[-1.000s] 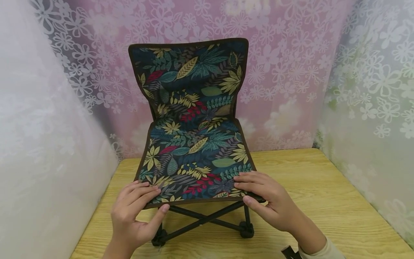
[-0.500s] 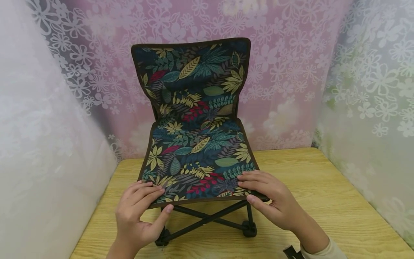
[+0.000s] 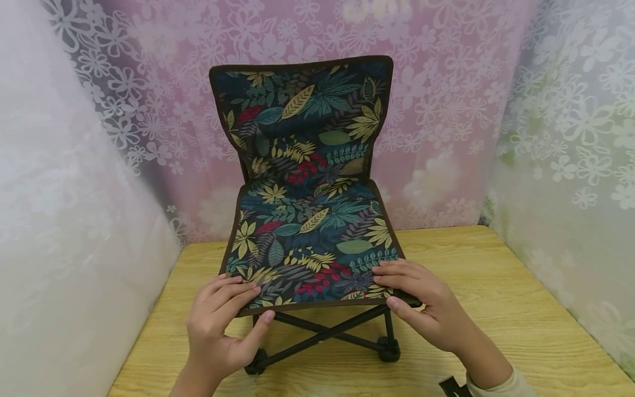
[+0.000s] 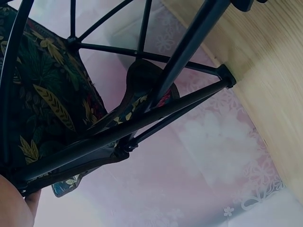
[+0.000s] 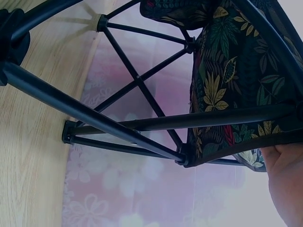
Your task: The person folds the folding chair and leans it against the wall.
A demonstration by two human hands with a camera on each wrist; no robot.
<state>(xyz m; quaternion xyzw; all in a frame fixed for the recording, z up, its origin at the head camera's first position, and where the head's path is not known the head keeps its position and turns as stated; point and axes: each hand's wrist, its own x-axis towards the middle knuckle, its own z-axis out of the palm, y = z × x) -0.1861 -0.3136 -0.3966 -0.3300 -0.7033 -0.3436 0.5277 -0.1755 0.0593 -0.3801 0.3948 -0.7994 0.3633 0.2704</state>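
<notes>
A small folding chair (image 3: 307,248) stands unfolded, with dark leaf-print fabric and brown edging. Its black crossed legs (image 3: 317,333) rest on the table. My left hand (image 3: 220,320) holds the seat's front left corner, fingers on top and thumb at the front edge. The front right corner is held likewise by my right hand (image 3: 426,303). Seen from below in the left wrist view, the frame tubes (image 4: 94,139) run under the seat; part of my left hand (image 4: 14,203) shows at the edge. In the right wrist view, my right hand (image 5: 286,175) touches the fabric edge.
The wood-grain table (image 3: 496,309) extends on both sides of the chair. A pink flower-patterned curtain (image 3: 436,110) hangs behind it. Pale sheets stand at the left (image 3: 84,220) and right (image 3: 570,193). A black strap piece (image 3: 453,387) sits by my right wrist.
The whole chair, feet included, has shifted a little to the right across the table. Both hands have moved with it, keeping their places on the seat corners.
</notes>
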